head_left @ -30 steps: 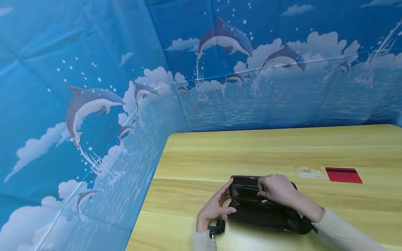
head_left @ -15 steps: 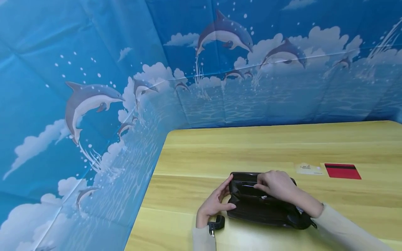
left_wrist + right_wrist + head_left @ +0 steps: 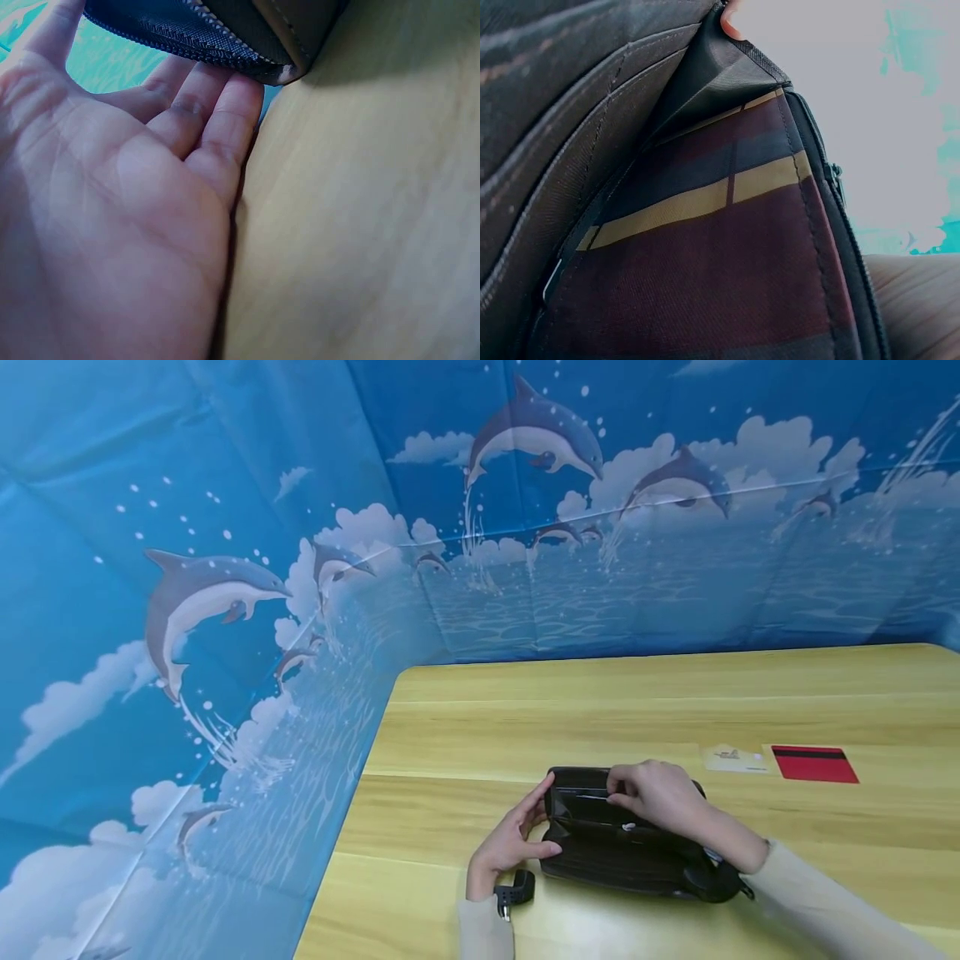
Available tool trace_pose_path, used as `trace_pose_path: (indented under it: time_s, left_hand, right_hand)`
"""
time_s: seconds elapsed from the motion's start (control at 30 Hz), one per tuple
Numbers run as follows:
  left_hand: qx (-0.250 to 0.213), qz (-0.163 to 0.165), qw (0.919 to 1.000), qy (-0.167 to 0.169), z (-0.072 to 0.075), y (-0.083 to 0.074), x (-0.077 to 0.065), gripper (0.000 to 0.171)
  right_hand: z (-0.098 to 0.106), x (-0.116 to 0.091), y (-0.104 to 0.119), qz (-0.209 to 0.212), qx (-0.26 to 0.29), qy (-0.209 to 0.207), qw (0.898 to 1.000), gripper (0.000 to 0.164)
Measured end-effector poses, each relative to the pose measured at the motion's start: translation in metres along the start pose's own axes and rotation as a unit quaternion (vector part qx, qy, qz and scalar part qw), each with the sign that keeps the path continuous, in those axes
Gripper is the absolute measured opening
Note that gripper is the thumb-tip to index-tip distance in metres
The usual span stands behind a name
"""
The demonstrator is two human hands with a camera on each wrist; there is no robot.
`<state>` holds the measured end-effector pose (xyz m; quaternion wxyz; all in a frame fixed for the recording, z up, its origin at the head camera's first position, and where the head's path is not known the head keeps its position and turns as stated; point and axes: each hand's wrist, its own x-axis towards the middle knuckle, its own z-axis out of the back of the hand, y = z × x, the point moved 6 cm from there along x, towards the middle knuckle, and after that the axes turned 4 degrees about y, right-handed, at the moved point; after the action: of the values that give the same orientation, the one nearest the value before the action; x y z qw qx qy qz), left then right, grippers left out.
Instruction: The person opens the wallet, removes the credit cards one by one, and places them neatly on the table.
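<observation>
A black zip-around wallet point(image 3: 600, 868) lies spread open on the table, its dark pockets facing up. My left hand point(image 3: 510, 843) holds its left end, thumb at the near edge and fingers at the far side. In the left wrist view, the left fingers point(image 3: 217, 127) touch the zipped edge. My right hand point(image 3: 663, 797) reaches over the far half, fingers bent at an inner pocket, pinching what looks like a card point(image 3: 591, 797) by its thin pale edge. The right wrist view shows the striped lining point(image 3: 697, 206) and stitched slots point(image 3: 577, 135); the right fingertips are hidden there.
Beyond the wallet, a pale card point(image 3: 735, 758) and a red card with a black stripe point(image 3: 815, 764) lie side by side on the wooden table point(image 3: 465, 718). A blue dolphin-print sheet point(image 3: 375, 610) hangs along the table's left and far sides.
The head view has tipped slightly downward. My right fingertips have shifted a little toward the wallet's far edge, and the pale edge beside them shows more clearly. The left hand keeps its hold.
</observation>
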<state>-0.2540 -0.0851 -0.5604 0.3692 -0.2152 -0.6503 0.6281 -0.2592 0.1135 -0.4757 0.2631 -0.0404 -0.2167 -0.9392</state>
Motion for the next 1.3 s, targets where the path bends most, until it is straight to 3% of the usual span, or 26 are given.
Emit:
trace_pose_path:
  time_s: [0.27, 0.57, 1.07, 1.3]
  left_hand:
    - [0.003, 0.009, 1.0000, 0.002, -0.0004, -0.0029, 0.0004, 0.091]
    - [-0.009, -0.032, 0.9994, 0.006, -0.0027, -0.0054, -0.0010, 0.088]
    - [0.000, 0.006, 1.0000, 0.003, -0.0012, -0.0016, 0.0012, 0.092]
    - [-0.003, -0.001, 1.0000, 0.002, -0.0005, 0.0000, -0.0001, 0.089]
  right_hand:
    - [0.0007, 0.0008, -0.0002, -0.009, -0.001, -0.009, 1.000, 0.016]
    - [-0.0018, -0.0001, 0.0000, -0.019, -0.008, 0.008, 1.000, 0.023]
    - [-0.0003, 0.0010, -0.0041, -0.019, 0.025, 0.008, 0.999, 0.024]
    - [-0.0023, 0.0022, -0.0043, -0.023, 0.017, 0.013, 0.999, 0.021]
